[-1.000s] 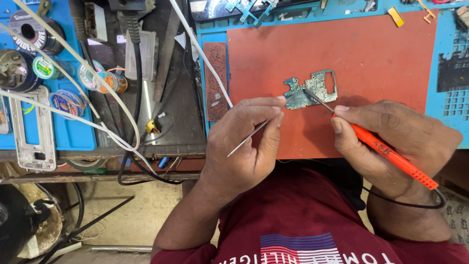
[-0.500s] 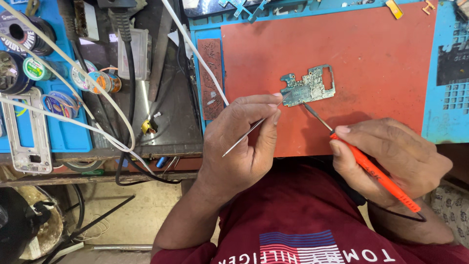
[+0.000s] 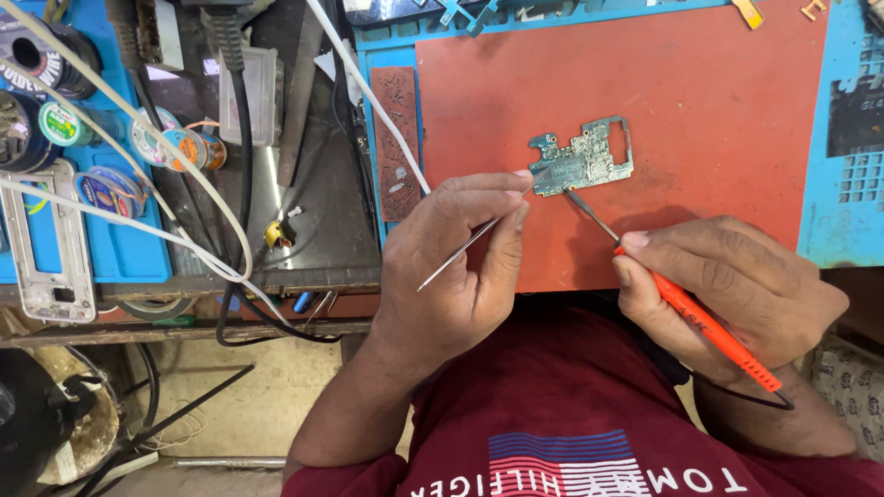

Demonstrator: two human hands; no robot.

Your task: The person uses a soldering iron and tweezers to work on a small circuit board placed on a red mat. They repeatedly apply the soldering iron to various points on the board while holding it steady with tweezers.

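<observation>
A small green circuit board lies on the red work mat. My left hand pinches thin metal tweezers whose tips reach the board's left end. My right hand grips an orange-handled soldering iron; its dark metal tip touches the lower edge of the board. A black cord trails from the iron's rear end past my right wrist.
A blue mat frames the red one. White cables cross the left side, over solder spools, a clear plastic box and a phone frame. A brown stencil strip lies on the mat's left edge.
My right hand has drawn the iron back a little toward me, its tip staying at the board. The view has shifted slightly, and my left hand keeps the tweezers at the board.
</observation>
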